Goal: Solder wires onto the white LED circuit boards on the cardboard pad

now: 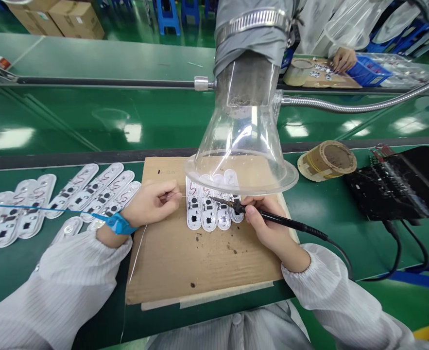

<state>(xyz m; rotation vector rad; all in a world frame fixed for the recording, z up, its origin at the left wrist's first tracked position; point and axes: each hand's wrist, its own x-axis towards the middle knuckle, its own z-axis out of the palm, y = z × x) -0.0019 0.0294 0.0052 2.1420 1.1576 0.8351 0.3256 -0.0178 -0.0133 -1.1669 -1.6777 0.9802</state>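
Note:
My right hand grips a black soldering iron, its tip pointing left over a row of white circuit boards. The boards are long with rounded ends and carry dark chips and red wires. In my left hand, fingers pinched, is a thin strand of solder wire; one end reaches the leftmost board and the rest trails down across the cardboard. A blue wrist strap circles my left wrist. Beneath the boards lies a brown cardboard sheet.
A clear extraction hood hangs over the boards' upper ends. More boards lie at left. A tape roll and a black device stand at right. Across the bench, another person's hand is beside a blue bin.

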